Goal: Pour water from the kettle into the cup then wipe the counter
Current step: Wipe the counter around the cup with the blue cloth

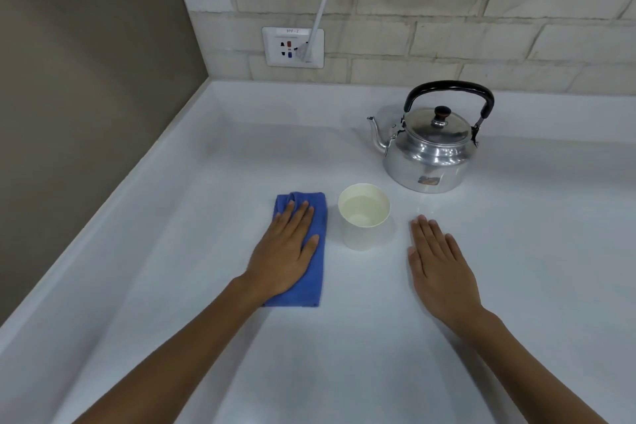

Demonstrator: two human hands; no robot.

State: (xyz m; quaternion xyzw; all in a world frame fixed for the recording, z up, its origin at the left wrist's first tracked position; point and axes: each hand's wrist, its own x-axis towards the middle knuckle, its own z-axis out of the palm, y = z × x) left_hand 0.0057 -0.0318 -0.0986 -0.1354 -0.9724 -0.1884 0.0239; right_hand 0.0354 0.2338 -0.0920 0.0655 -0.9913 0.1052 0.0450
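Cloth [311, 217]: blue, folded to a long pad, lying flat on the tabletop [206, 286] just left of the cup [364, 220]; your left hand [284, 251] lies spread on top of it, palm down, fingers straight, pressing rather than clutching; soft and limp by the look of it, so it should slide under a flat palm and bunch if you pinch one corner; best held by weight from above, or gathered at the near edge.

Cup: pale, paper by appearance, open-topped, water showing inside; light and thin-walled, likely to tip or buckle at a nudge, so sweep the cloth away from it; take it round the upper wall if you must shift it.

Kettle [433, 144]: polished metal, lid on, black bail handle upright, spout pointing left; stands behind and right of the cup, apart from it; probably heavy if water remains; lift by the handle.

Right hand [440, 268]: flat on bare tabletop right of the cup, grip slack and empty.

Status: pour looks done; wiping remains.
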